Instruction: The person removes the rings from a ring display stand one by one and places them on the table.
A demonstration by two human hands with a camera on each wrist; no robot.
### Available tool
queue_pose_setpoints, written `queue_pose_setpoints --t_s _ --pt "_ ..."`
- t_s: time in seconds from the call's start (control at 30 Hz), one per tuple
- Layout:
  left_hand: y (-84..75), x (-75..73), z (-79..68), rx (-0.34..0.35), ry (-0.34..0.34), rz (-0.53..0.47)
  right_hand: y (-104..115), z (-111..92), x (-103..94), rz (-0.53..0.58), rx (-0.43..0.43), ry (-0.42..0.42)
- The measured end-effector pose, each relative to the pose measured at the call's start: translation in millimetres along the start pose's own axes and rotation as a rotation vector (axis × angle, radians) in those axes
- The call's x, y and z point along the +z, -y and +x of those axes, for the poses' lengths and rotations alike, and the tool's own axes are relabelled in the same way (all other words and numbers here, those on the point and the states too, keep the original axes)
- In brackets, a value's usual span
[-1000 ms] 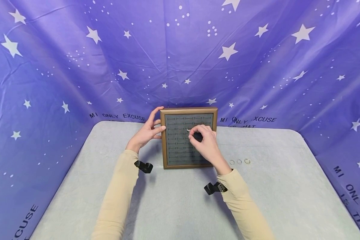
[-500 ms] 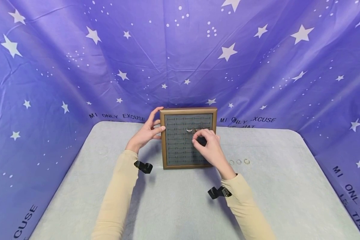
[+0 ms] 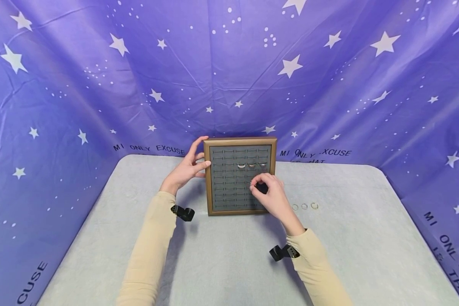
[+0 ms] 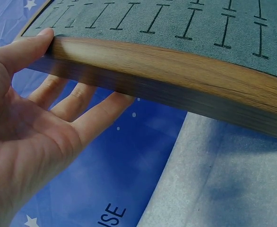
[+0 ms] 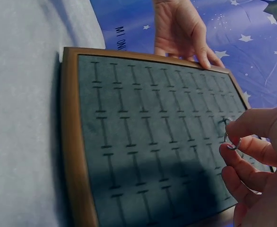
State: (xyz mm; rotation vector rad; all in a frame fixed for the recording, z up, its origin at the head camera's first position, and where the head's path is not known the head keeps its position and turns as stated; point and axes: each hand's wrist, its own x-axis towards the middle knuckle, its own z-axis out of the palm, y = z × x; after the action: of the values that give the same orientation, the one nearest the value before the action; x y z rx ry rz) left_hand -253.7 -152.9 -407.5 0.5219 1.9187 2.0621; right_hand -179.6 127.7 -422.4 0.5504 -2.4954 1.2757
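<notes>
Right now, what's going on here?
A person's left hand grips the left edge of a wood-framed ring display board on the table. Their right hand hovers in front, fingertips close together; whether it holds anything is unclear. Three rings sit in the board's third row from the top; three more rings lie on the table, right of it.

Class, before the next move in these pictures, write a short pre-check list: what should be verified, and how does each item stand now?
1. Left hand steadying the ring board: ok, it grips the frame's side.
2. Rings on the board in one row: ok, three show side by side.
3. Bare slots available: ok, several show below that row.
4. Loose rings in sight: ok, three lie on the table, right of the board.
5. Right hand free of any ring: cannot tell, its fingertips are too close together.
</notes>
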Motion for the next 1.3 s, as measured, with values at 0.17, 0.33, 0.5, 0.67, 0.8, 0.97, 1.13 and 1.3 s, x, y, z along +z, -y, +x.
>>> queue_pose_setpoints --t_s 0.17,0.33,0.5,0.67,0.8,0.97,1.13,1.3 --pt "0.5 0.1 0.3 0.005 0.001 -0.002 -8.7 -6.6 0.4 0.001 0.023 0.013" --pt "0.9 0.1 0.5 0.009 0.006 -0.002 -16.0 -12.5 0.4 -0.004 0.04 0.008" --pt "0.9 0.3 0.3 0.008 0.003 -0.001 -21.9 -17.2 -0.5 0.001 0.05 0.013" --pt "0.2 0.7 0.0 0.007 0.002 -0.002 -26.8 -21.6 -2.7 0.028 0.056 0.019" --pt "0.0 1.0 -0.1 0.006 0.003 -0.003 -31.9 -27.6 -5.7 0.059 0.057 0.028" --pt "-0.9 1.2 -0.9 0.0 0.001 0.002 -42.5 -37.0 -9.7 0.065 0.073 0.046" --pt "-1.4 1.0 -1.4 0.004 0.0 -0.003 -49.8 -45.5 -12.3 0.052 0.094 0.073" --pt "-0.7 0.8 -1.5 0.002 0.003 0.007 -55.9 -52.3 -15.0 0.048 0.135 0.09"
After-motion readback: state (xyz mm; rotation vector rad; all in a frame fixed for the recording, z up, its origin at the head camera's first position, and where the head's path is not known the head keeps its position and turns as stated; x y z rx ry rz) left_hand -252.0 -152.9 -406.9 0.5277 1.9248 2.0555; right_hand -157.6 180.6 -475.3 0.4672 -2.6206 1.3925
